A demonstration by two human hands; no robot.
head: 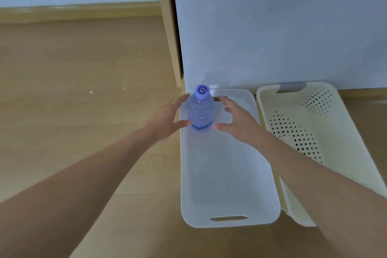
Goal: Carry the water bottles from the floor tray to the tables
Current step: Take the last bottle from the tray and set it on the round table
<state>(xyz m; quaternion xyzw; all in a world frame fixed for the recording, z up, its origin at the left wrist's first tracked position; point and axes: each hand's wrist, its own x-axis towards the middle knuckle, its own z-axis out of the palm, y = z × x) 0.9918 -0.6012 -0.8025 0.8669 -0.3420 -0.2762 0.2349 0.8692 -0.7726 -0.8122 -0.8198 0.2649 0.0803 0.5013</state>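
Observation:
A clear water bottle (200,111) with a blue cap stands upright at the far end of the white floor tray (228,174). My left hand (165,120) is just left of the bottle, fingers spread, thumb tip touching the bottle's lower side. My right hand (238,121) is to the bottle's right, fingers loosely bent, thumb pointing at the bottle with a small gap. Neither hand grips the bottle. No other bottle shows in the tray.
A cream perforated basket (314,132) lies right beside the white tray. A white wall panel (272,27) stands just behind both. A wooden frame post (171,37) rises at the panel's left edge. Wooden floor (73,100) stretches to the left.

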